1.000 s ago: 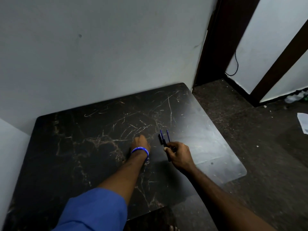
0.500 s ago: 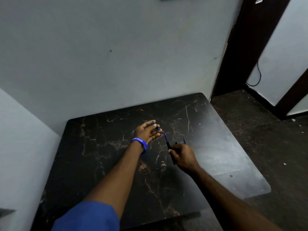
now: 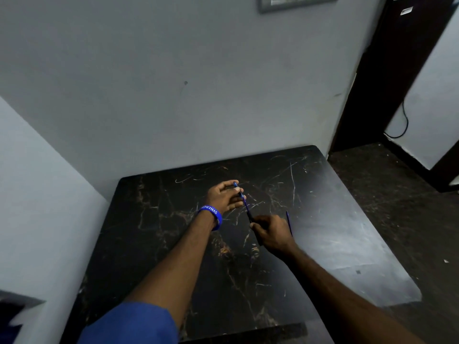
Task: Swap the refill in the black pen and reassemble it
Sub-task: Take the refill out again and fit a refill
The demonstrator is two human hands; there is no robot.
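My right hand [image 3: 272, 230] grips the black pen barrel [image 3: 250, 217] above the dark marble table [image 3: 347, 232]. A thin blue refill [image 3: 244, 203] sticks out of the barrel's far end, pointing up and left. My left hand [image 3: 224, 197], with a blue wristband, pinches the far end of that refill between its fingertips. A second blue refill [image 3: 289, 223] lies on the table just right of my right hand. The barrel's near end is hidden in my right hand.
The table stands in a corner with grey walls behind and to the left. A dark door frame [image 3: 372, 70] and dark floor [image 3: 409, 207] lie to the right. A framed object [image 3: 295, 2] hangs on the wall above.
My left hand has come over to the refill and closed its fingertips on its far end. The camera has tilted upward, so hands and table sit lower in view.
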